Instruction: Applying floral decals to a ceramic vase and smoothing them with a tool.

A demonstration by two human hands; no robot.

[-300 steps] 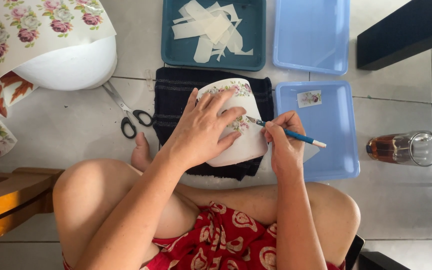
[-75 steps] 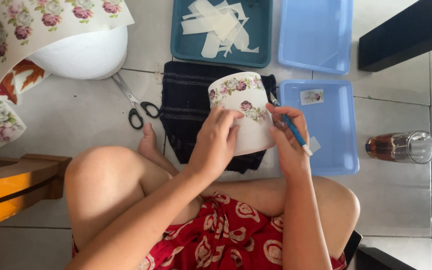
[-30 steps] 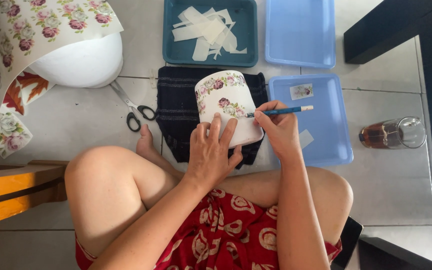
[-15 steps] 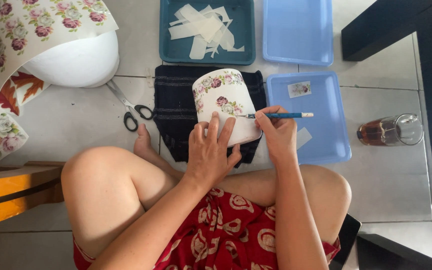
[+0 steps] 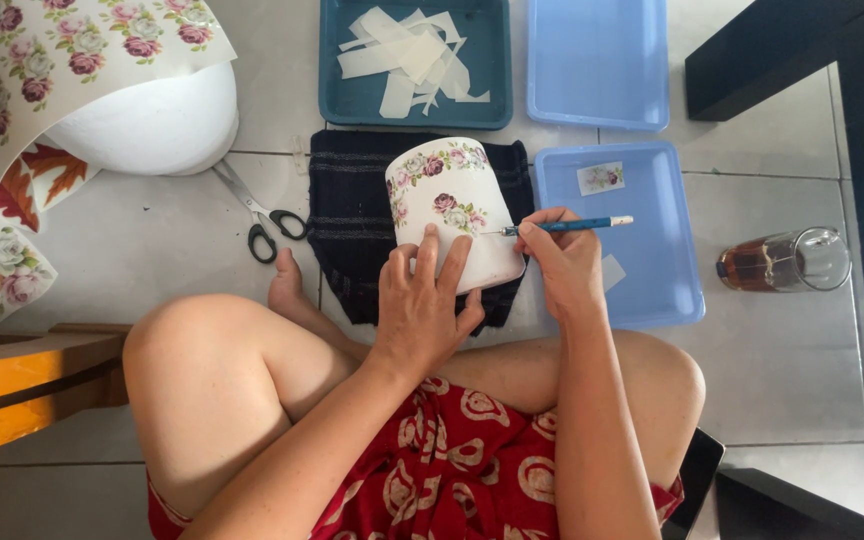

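A white pot [image 5: 452, 205] with rose decals on its side lies tilted on a dark folded cloth [image 5: 352, 215] on the tiled floor. My left hand [image 5: 424, 305] presses against the pot's near end and steadies it. My right hand [image 5: 564, 262] holds a thin blue-handled tool [image 5: 564, 226] like a pen, its fine tip touching the pot's side just right of a rose decal. My bare knees sit below the cloth.
Scissors [image 5: 262, 212] lie left of the cloth. A teal tray [image 5: 337, 90] of paper strips and a light blue tray [image 5: 598, 60] stand behind; another blue tray [image 5: 652, 270] holds a small decal. A glass jar [image 5: 784, 262] lies at the right. White bowl [image 5: 142, 125] and floral sheets [image 5: 62, 45] at left.
Over ten seconds I turned the pot so its decorated side faces up. In the last second the tool's tip moved onto the pot beside the rose decal; my left hand stayed on the pot.
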